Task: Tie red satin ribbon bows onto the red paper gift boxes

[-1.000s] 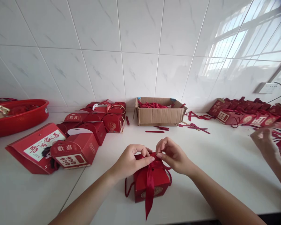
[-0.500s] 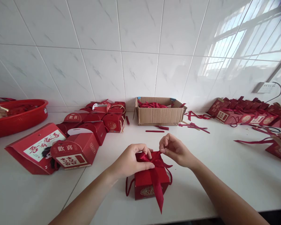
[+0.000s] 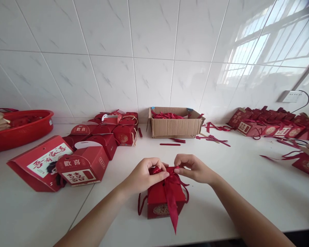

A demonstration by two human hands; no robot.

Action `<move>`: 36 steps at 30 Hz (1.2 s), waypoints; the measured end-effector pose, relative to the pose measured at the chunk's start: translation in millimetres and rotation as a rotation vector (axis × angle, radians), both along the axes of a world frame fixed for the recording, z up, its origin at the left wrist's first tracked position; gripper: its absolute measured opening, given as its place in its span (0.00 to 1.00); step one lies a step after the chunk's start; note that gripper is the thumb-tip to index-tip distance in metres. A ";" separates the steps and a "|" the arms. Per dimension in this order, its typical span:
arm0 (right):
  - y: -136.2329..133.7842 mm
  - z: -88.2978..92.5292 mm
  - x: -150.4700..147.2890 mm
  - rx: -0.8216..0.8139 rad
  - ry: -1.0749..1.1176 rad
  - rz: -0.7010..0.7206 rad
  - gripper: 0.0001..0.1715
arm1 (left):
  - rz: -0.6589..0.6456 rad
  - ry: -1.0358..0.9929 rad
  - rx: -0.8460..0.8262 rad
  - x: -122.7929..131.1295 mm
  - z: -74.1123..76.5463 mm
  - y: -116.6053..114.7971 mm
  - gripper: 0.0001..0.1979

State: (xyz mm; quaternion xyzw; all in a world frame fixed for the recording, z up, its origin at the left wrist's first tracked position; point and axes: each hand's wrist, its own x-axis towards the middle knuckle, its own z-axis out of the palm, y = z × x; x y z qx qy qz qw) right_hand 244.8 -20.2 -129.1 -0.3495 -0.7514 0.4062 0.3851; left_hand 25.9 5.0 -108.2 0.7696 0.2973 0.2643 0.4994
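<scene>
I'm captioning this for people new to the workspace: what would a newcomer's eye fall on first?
Likely the glossy red ribbon at front centre, held by the left hand and right hand atop a small red box. Next, the open cardboard box behind, near the white tiled wall, with red material inside. The big red basin at the picture's left edge also stands out.

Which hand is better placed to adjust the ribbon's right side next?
Probably the right hand: its thumb and fingertip appear to pinch the ribbon on that side. The left hand is across the bow, over the left of the box.
</scene>
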 end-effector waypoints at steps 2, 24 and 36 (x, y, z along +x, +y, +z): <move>0.0 0.3 -1.0 0.011 0.010 -0.010 0.12 | 0.006 0.004 0.025 0.8 -1.9 0.6 0.17; 2.5 6.8 10.6 0.210 -0.166 -0.194 0.12 | 0.028 0.041 0.117 0.8 -7.3 -2.3 0.15; -78.5 13.4 3.0 0.105 -0.333 -0.386 0.10 | 0.047 0.008 0.087 2.1 -9.6 -3.1 0.14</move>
